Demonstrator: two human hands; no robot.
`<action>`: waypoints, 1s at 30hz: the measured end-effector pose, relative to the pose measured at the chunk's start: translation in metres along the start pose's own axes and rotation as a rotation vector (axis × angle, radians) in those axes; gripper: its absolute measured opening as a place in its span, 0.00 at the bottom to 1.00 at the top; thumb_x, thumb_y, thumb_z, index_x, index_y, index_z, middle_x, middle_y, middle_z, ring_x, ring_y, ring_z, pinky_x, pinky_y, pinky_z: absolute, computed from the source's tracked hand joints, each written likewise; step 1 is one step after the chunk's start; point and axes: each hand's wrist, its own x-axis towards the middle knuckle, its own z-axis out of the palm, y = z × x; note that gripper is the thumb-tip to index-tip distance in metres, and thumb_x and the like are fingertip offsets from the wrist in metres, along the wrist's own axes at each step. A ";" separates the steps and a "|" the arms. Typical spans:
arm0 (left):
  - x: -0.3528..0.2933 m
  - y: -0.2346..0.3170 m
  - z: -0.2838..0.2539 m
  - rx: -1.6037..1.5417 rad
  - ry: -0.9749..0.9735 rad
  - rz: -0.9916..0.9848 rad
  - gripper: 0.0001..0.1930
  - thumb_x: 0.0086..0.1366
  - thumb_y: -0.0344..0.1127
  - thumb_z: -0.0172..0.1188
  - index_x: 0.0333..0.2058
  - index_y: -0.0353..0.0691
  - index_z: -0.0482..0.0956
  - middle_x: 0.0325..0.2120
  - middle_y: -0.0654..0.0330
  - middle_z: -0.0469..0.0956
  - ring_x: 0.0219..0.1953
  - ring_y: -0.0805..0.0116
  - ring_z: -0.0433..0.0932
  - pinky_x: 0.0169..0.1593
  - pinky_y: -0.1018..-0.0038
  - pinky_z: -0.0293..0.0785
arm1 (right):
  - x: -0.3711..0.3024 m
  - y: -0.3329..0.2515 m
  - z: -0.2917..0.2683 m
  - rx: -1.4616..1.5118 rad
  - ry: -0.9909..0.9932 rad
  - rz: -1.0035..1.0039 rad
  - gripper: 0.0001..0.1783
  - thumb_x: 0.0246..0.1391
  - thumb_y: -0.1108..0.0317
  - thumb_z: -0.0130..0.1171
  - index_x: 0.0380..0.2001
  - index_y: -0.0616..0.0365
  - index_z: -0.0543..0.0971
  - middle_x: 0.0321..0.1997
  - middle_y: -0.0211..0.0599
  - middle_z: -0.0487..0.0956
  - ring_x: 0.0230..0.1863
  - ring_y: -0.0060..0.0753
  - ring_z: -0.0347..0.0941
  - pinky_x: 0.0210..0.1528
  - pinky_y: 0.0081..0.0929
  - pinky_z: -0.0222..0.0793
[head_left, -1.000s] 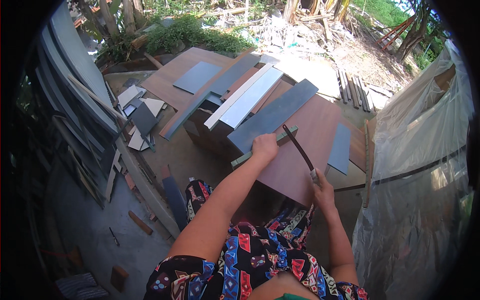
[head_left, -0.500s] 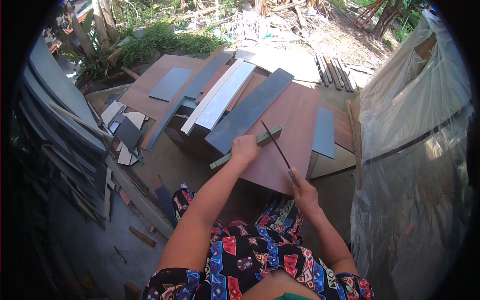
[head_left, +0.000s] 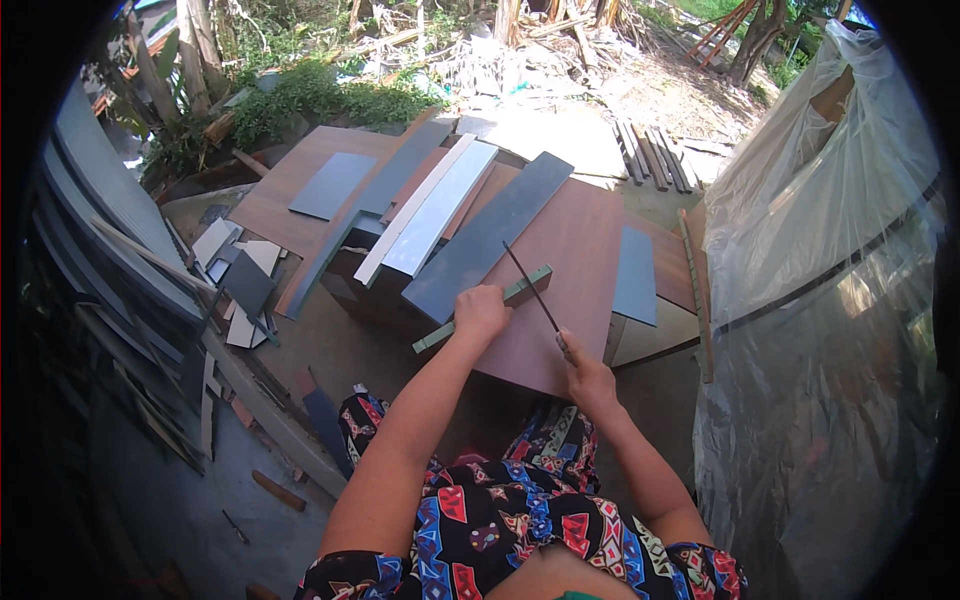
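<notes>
My left hand [head_left: 481, 312] is closed around a narrow green-edged wooden strip [head_left: 433, 336], pressing it onto a reddish-brown board [head_left: 570, 250]. One end of the strip sticks out past the board's near left edge. In my right hand [head_left: 588, 376] is the handle of a handsaw [head_left: 532, 283], its thin dark blade seen almost edge-on. The blade crosses the strip close to its far right end and points away from me. Whether it has cut into the strip cannot be made out.
Beside the strip lies a dark grey board [head_left: 490, 235], with white planks [head_left: 430, 215] further left. A light blue panel [head_left: 636, 275] rests at the right. Offcuts [head_left: 245, 280] are heaped on the left, and plastic sheeting [head_left: 810, 270] hangs on the right.
My right hand has pushed the saw slightly forward across the strip. The left hand keeps its hold on the strip. The whole view has shifted a little.
</notes>
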 end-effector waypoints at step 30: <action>0.000 -0.001 0.001 -0.044 0.038 0.028 0.16 0.50 0.40 0.65 0.34 0.36 0.79 0.29 0.47 0.80 0.37 0.48 0.79 0.43 0.59 0.74 | -0.038 0.001 -0.020 -0.057 -0.075 0.092 0.32 0.54 0.72 0.51 0.62 0.33 0.62 0.41 0.52 0.77 0.39 0.55 0.75 0.40 0.45 0.70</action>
